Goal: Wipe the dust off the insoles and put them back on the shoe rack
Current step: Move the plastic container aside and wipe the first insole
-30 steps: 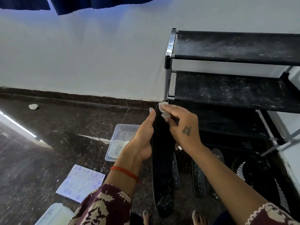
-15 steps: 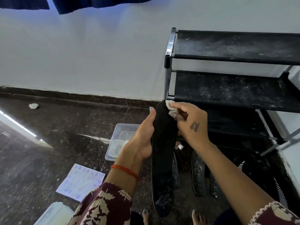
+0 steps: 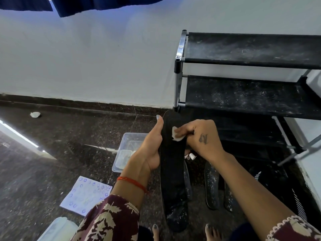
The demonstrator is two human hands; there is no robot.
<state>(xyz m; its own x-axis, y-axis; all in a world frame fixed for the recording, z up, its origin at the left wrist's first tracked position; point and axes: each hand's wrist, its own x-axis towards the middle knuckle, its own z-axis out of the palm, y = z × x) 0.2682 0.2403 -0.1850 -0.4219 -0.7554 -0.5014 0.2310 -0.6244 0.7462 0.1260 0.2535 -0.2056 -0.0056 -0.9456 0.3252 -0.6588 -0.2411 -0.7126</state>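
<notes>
A long black insole point(image 3: 172, 164) stands upright in front of me, dusty at its lower end. My left hand point(image 3: 150, 146) grips its left edge, thumb along the side. With my right hand point(image 3: 201, 138) I pinch a small white wipe point(image 3: 176, 135) and press it on the insole's upper part. More dusty insoles point(image 3: 211, 186) lie on the floor to the right. The black shoe rack point(image 3: 251, 98) rises behind, its shelves speckled with dust.
A clear plastic container point(image 3: 129, 150) sits on the dark floor behind my left hand. A white patterned packet point(image 3: 86, 195) lies lower left, beside a translucent lid point(image 3: 57, 229). A crumpled white scrap point(image 3: 35, 114) rests near the wall. My toes point(image 3: 210, 230) show at the bottom.
My right hand has drawn the wipe down from the insole's top tip onto its upper surface. The insole has turned to show more of its face.
</notes>
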